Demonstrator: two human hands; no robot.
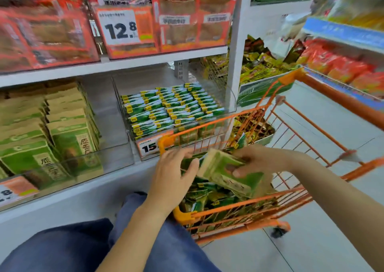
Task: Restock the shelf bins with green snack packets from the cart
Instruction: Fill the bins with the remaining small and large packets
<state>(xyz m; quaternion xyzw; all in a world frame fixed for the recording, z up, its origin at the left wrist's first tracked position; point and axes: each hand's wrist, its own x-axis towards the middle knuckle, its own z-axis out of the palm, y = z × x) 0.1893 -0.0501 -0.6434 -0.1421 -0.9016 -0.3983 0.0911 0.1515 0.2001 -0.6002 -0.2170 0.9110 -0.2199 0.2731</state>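
Both bare forearms reach forward and down from the lower edge of the view, over knees in blue trousers. The left hand point(173, 173) is spread, palm down, its fingers fairly straight and fanned toward the right. The right hand point(252, 162) comes in from the right, its fingers and thumb curled round a stack of packets point(223, 173).

The cart point(245, 207) is orange-coated metal wire. Green snack packets point(166, 109) look like glossy film, lying in a clear plastic bin point(231, 97). The shelf point(124, 63) is smooth white; the trousers point(62, 249) blue cloth.
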